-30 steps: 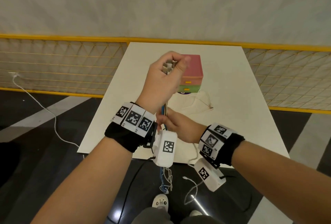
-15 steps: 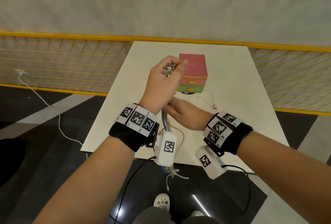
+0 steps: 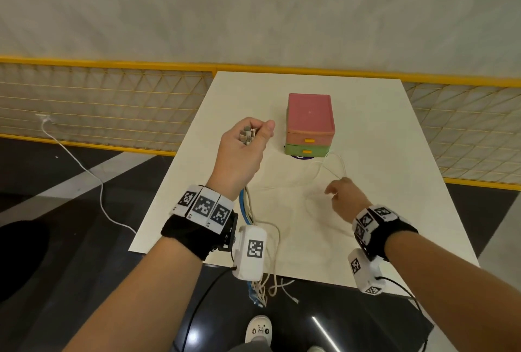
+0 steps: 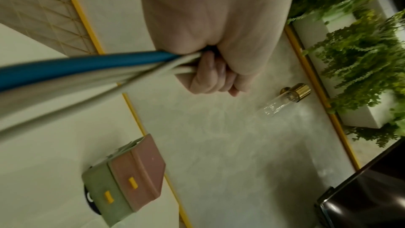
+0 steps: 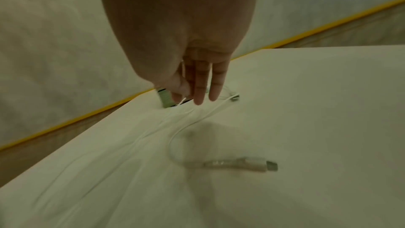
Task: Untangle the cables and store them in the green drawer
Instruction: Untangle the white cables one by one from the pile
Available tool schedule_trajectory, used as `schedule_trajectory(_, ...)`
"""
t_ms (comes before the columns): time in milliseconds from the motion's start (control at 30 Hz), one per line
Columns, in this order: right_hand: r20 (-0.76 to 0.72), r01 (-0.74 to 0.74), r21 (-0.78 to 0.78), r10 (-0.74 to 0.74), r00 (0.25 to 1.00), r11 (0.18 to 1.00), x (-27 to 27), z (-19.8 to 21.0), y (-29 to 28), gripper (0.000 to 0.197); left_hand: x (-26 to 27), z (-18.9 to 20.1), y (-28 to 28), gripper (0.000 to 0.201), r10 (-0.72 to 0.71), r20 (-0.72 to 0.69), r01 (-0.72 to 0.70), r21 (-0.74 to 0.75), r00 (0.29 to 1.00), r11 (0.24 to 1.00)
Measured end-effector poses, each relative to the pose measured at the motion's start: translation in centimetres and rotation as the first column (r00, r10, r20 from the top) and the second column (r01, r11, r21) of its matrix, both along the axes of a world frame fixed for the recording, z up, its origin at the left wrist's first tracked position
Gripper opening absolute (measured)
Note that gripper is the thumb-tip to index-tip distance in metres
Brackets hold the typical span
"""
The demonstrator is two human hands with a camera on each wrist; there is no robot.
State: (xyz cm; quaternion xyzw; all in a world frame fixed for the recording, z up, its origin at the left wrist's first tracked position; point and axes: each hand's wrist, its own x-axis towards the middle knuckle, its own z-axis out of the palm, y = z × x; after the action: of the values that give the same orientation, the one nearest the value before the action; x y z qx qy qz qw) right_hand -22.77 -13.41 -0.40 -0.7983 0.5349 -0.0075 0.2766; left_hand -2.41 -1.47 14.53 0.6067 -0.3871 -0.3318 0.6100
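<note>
My left hand (image 3: 253, 134) is raised over the table's left side and grips a cable bundle (image 3: 246, 205) by its plugs. Blue and white cables (image 4: 65, 68) run out of my left hand (image 4: 210, 75) and hang past the wrist over the table's near edge. My right hand (image 3: 331, 191) is low over the table, thumb and forefinger pinching a thin white cable (image 3: 318, 171) that loops across the tabletop. In the right wrist view the other fingers (image 5: 200, 89) point straight down, and a white cable (image 5: 153, 131) lies below. The green drawer (image 3: 307, 150) is closed under a pink drawer (image 3: 310, 115).
The white table (image 3: 394, 210) ends close to me, and cable ends dangle off its near edge (image 3: 262, 289). A loose connector (image 5: 271, 166) lies on the tabletop. A yellow mesh fence (image 3: 98, 98) runs behind, and a white cord (image 3: 84, 171) trails on the dark floor at left.
My right hand moved from beside my left wrist out to the right and down to the table, drawing a thin white cable out. My left hand kept its grip on the bundle.
</note>
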Motion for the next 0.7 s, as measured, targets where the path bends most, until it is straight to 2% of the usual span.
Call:
schedule_trajectory(100, -0.020, 0.192, 0.049, -0.191, 0.981, 0.980, -0.4, -0.4, -3.1, 0.039, -0.1, -1.0, -0.8, 0.024, 0.000, 0.005, 0.000, 0.054, 1.000, 0.999)
schedule_trajectory(167, -0.052, 0.250, 0.065, -0.247, 0.968, 0.966, -0.3, -0.8, -4.2, 0.041, -0.1, -1.4, -1.4, 0.024, 0.007, 0.017, -0.009, 0.078, 1.000, 0.997)
schedule_trajectory(333, -0.283, 0.116, 0.101, -0.083, 0.956, 0.988, 0.0, -4.0, -6.2, 0.046, 0.2, -2.2, -3.1, 0.025, 0.048, 0.053, -0.053, 0.090, 0.997, 0.995)
schedule_trajectory(400, -0.348, 0.055, 0.019, -0.045, 0.936, 0.998, 0.2, -4.3, -6.2, 0.042, 0.2, -2.4, -3.4, 0.025, 0.054, 0.056, -0.058, 0.083, 0.997, 0.995)
schedule_trajectory(433, -0.355, 0.079, -0.001, -0.074, 0.932, 0.997, 0.4, -4.2, -6.3, 0.040, 0.2, -2.4, -3.6, 0.026, 0.056, 0.061, -0.061, 0.080, 0.997, 0.995)
schedule_trajectory(500, -0.297, 0.212, -0.021, -0.209, 0.932, 0.977, 0.9, -3.9, -6.7, 0.039, 0.1, -2.6, -3.8, 0.026, 0.059, 0.059, -0.063, 0.076, 0.997, 0.995)
schedule_trajectory(533, -0.218, 0.273, -0.012, -0.269, 0.938, 0.962, 1.0, -3.6, -6.9, 0.037, 0.1, -2.7, -3.9, 0.026, 0.059, 0.056, -0.064, 0.074, 0.997, 0.995)
schedule_trajectory(633, 0.021, 0.308, -0.089, -0.307, 0.951, 0.947, 1.0, -2.1, -7.1, 0.030, 0.0, -2.7, -4.0, 0.024, 0.058, 0.059, -0.062, 0.067, 0.997, 0.996)
schedule_trajectory(700, 0.128, 0.323, -0.147, -0.306, 0.943, 0.935, 0.7, -0.8, -7.0, 0.030, 0.0, -2.6, -3.9, 0.024, 0.057, 0.066, -0.061, 0.064, 0.996, 0.996)
